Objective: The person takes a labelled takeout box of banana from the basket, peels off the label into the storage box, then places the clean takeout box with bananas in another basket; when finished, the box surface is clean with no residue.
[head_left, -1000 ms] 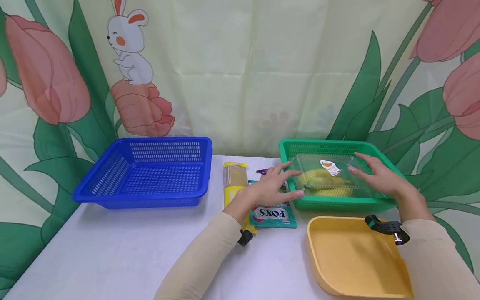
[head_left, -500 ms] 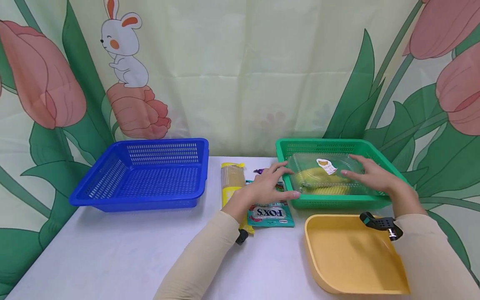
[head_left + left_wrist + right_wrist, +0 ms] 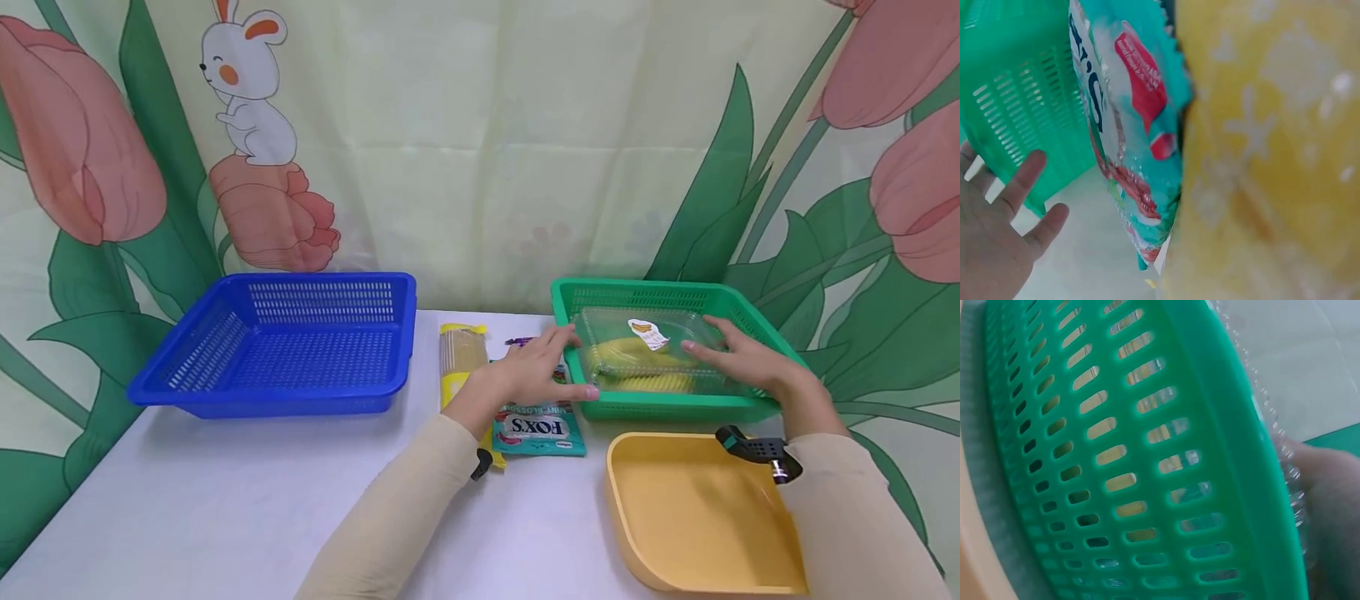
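Observation:
A clear plastic clamshell box (image 3: 600,329) with yellow fruit, likely bananas, and a banana sticker on its lid sits in the green basket (image 3: 675,407). My right hand (image 3: 750,358) lies over the box's right end, thumb on the lid and fingers extended toward its far side; some fingers are hidden. At the basket's left side my left hand (image 3: 528,371) is held with fingers spread, close to the rim, holding nothing. Under that hand lies a teal FOX'S candy bag (image 3: 540,429), beside a yellow pack of noodles (image 3: 461,354).
A blue basket (image 3: 270,404) stands at the left on the white table (image 3: 247,500). In front of the green basket is a yellow tray (image 3: 705,517). A small purple-wrapped item (image 3: 519,341) shows behind the left hand. A printed curtain (image 3: 450,167) hangs behind.
The right hand's fingers have come slightly lower and closer over the box. My left hand keeps nearly the same place; the whole view has shifted slightly.

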### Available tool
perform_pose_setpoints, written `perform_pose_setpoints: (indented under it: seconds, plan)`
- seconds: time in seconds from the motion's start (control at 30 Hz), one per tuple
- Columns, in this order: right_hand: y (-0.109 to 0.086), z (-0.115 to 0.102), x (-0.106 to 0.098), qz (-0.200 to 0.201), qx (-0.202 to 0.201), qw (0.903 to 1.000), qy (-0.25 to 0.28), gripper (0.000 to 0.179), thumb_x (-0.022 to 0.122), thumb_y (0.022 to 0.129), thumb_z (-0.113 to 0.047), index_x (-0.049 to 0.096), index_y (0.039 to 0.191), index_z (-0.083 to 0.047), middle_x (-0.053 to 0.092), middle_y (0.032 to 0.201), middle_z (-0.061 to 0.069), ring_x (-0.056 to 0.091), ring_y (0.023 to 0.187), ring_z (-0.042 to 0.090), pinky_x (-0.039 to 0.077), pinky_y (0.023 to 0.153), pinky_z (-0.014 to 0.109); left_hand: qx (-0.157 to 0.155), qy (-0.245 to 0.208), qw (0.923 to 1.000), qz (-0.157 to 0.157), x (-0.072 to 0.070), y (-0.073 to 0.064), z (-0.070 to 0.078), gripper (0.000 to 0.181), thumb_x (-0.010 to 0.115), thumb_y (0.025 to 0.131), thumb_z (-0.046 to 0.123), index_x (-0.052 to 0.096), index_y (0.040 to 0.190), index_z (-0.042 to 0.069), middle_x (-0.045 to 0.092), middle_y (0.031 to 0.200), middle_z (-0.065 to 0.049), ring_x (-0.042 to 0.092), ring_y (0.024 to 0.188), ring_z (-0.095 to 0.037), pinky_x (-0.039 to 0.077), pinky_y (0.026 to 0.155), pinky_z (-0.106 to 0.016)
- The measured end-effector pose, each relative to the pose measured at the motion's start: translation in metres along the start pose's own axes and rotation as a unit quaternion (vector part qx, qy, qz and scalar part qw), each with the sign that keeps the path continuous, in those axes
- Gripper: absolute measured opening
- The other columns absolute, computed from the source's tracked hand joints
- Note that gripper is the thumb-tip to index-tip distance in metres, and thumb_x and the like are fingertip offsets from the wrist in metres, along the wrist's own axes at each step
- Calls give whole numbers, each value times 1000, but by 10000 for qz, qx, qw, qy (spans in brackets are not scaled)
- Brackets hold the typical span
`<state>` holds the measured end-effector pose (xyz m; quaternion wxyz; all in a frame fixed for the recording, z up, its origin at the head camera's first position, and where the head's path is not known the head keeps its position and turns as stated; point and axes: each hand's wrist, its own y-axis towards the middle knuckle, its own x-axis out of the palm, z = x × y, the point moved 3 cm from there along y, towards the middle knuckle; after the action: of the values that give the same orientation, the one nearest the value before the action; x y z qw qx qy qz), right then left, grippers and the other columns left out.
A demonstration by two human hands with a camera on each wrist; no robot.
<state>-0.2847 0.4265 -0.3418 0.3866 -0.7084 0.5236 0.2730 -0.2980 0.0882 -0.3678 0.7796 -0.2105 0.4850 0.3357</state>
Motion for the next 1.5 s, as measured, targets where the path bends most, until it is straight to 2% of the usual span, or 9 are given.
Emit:
perform_pose_setpoints:
  seconds: [0.23, 0.33, 0.53, 0.7, 1.03, 1.17, 1.27, 1.43, 1.5]
  plan:
    - [-3, 0, -6, 94, -8, 9996, 276, 96, 42, 106, -60, -16, 162, -8, -8, 161, 41, 9, 142, 68, 26, 100, 82, 68, -151, 9998, -115, 4, -1, 2, 91, 52, 90, 79, 25, 159, 25, 5, 173, 3, 25, 155, -22, 31, 120, -57]
    - [-4, -2, -7, 131, -47, 9987, 497, 96, 42, 105, -60, -15, 163, -9, -12, 163, 37, 8, 143, 67, 27, 101, 81, -56, -33, 9999, -133, 5, -2, 0, 92, 50, 90, 81, 24, 160, 27, 6, 173, 4, 20, 157, -19, 26, 120, -62]
    - [-7, -5, -8, 327, -30, 9943, 1015, 90, 41, 108, -54, -16, 163, -12, -20, 164, 33, 2, 144, 66, 21, 104, 83, -273, 199, 9993, -147, 1, -4, -1, 107, 45, 88, 85, 3, 166, 24, 6, 173, 3, 7, 159, -15, 13, 120, -71]
    - [-9, -5, -9, 407, 40, 9909, 1282, 79, 36, 110, -49, -9, 165, -13, -24, 165, 29, -1, 146, 65, 16, 106, 84, -302, 226, 9992, -148, 1, -5, -2, 108, 45, 88, 85, 3, 166, 24, 7, 173, 5, 10, 159, -15, 14, 119, -72]
    - [-25, -8, -21, 610, -64, 9901, 1265, 79, 33, 110, -51, -10, 164, -11, -10, 163, 39, 6, 144, 65, 21, 105, 83, -247, 113, 9995, -129, 2, -2, 2, 102, 46, 90, 83, 11, 165, 23, 2, 173, 9, 13, 159, -16, 10, 118, -74]
    - [-37, -6, -27, 759, -87, 9876, 1373, 81, 36, 109, -53, -8, 165, -14, -10, 164, 37, 5, 144, 65, 19, 105, 83, -241, 109, 9995, -158, 2, -1, 6, 107, 46, 88, 84, 6, 166, 23, 10, 172, 11, 14, 158, -13, 10, 119, -74]
    - [-42, -7, -30, 875, -156, 9855, 1448, 77, 34, 110, -52, -8, 166, -19, -2, 163, 37, 9, 143, 64, 20, 104, 84, -287, 89, 9994, -151, 0, -3, 5, 111, 47, 87, 85, 0, 166, 23, 21, 169, 15, 14, 158, -10, 11, 119, -73]
    - [-49, -14, -31, 1188, -259, 9826, 1401, 72, 31, 111, -49, -5, 166, -22, 14, 158, 37, 22, 137, 59, 33, 99, 76, -294, 48, 9995, -100, -4, -7, 3, 112, 49, 87, 84, -1, 166, 22, 30, 165, 15, 21, 157, -16, 15, 119, -71]
    - [-53, -18, -32, 1323, -244, 9814, 1367, 72, 33, 110, -51, -4, 166, -25, 18, 156, 34, 28, 133, 54, 43, 93, 64, -245, 81, 9996, -103, -5, -7, 3, 112, 49, 87, 84, 0, 166, 21, 31, 165, 13, 25, 155, -22, 18, 118, -70]
